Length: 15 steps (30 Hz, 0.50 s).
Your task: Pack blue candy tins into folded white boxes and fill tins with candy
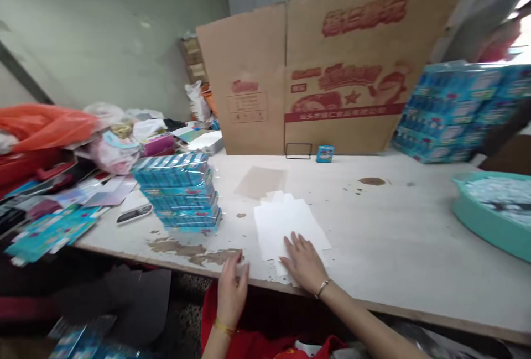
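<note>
Several overlapping white sheets [282,218] lie near the front edge of the table. My right hand [306,264] rests flat on their lower part, fingers spread, with a bracelet at the wrist. Just left of the sheets, my left hand [233,287] is at the table's edge, thumb and fingers apart, holding nothing. A stack of small blue boxes [178,193] in clear wrap stands beyond it to the left. Farther back, one small blue box [325,154] sits beside a thin black wire frame [298,151].
A large cardboard sheet [249,82] stands upright at the back. More wrapped blue boxes [448,110] are piled at the right, behind a teal tub [477,215] of small pale pieces. At left lie flat blue cartons [53,232], a dark handheld item [135,213] and bags.
</note>
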Available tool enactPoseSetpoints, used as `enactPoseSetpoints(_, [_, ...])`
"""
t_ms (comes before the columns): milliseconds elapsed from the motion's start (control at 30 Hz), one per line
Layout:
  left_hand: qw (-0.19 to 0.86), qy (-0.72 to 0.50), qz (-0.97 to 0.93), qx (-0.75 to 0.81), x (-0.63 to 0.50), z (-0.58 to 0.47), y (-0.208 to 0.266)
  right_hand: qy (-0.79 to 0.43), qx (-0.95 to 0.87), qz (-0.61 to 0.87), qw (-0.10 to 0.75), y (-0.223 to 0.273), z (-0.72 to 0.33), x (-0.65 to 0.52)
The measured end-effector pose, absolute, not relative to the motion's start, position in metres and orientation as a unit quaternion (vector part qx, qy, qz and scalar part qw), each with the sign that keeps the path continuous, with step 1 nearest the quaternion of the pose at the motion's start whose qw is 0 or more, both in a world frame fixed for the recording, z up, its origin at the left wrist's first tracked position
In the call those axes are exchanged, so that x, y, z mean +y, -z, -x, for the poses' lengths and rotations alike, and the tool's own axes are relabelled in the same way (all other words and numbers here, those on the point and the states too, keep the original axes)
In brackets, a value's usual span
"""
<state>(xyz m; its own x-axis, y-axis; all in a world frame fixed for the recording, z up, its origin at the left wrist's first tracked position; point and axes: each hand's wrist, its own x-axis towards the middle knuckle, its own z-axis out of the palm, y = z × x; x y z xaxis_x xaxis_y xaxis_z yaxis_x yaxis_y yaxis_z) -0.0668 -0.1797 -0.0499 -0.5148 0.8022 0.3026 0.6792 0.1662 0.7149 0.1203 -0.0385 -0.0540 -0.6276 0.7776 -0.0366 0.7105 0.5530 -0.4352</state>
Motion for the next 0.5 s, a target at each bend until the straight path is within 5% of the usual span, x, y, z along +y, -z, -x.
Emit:
enactPoseSetpoints(133, [0.09,-0.251,-0.683,0.68,-0.108,0.034,0.045,-0.336,-0.829,0.416,0.166,0.044,-0.13,-0.032])
enactPoseSetpoints(267, [0.069,-0.09,-0.75,0.651,-0.05,0.017,0.057,-0.477,-0.612,0.479,0.409,0.039,-0.203,0.024])
enactPoseSetpoints(500, [0.027,0.028,-0.745,0.666,-0.008,0.057,0.057,-0.431,-0.222,0.58,0.654,0.026,-0.412,0.102])
